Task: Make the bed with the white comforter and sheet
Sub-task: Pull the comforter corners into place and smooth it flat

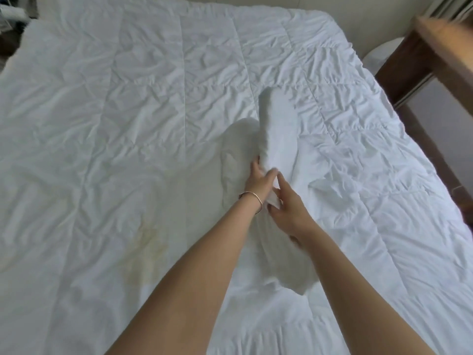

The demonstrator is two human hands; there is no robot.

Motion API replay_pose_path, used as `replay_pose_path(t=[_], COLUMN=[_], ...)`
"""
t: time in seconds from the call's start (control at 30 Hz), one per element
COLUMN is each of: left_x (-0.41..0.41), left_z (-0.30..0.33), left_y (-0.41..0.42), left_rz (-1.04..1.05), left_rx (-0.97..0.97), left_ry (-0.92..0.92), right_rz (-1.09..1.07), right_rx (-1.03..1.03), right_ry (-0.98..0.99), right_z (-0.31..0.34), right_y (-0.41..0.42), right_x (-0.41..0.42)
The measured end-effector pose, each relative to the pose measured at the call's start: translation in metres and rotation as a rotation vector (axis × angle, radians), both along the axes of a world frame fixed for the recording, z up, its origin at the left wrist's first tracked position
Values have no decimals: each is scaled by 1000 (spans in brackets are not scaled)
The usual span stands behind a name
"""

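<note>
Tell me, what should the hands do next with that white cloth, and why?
Probably shake it open. Both the left hand and right hand grip the bunched white sheet, which stands up over the already spread comforter.

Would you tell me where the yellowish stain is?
In the head view, the yellowish stain lies on the white comforter, lower left, just left of the left forearm.

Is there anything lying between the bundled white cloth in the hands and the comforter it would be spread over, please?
Nothing visible does. Both the left hand and right hand already grip the bundled cloth, and the comforter around it shows only wrinkles and a yellowish stain.
</note>
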State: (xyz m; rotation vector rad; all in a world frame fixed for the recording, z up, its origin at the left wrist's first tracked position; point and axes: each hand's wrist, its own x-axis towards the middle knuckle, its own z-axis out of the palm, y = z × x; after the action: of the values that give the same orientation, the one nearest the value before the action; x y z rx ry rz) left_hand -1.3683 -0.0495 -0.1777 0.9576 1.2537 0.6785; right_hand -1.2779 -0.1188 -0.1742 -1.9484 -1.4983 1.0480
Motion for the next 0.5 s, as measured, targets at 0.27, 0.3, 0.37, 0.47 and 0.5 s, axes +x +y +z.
replay_pose_path(t=[0.27, 0.3, 0.37, 0.47, 0.5], left_x=[-235, -267, -333, -432, -461], left_z=[-5, -8, -19, -42, -50], left_y=[3, 1, -5, -17, -20], left_rz=[70, 100, 128, 231, 255], left_rx=[167, 174, 195, 162, 148], left_ry=[205, 232, 360, 488, 560], right_rz=[139, 167, 260, 491, 553], right_rx=[112, 108, 49, -152, -226], right_ry=[-337, -239, -57, 149, 200], right_z=[-1, -3, -9, -24, -29], right_y=[-14, -15, -9, -6, -11], right_x=[-260, -290, -341, -410, -428])
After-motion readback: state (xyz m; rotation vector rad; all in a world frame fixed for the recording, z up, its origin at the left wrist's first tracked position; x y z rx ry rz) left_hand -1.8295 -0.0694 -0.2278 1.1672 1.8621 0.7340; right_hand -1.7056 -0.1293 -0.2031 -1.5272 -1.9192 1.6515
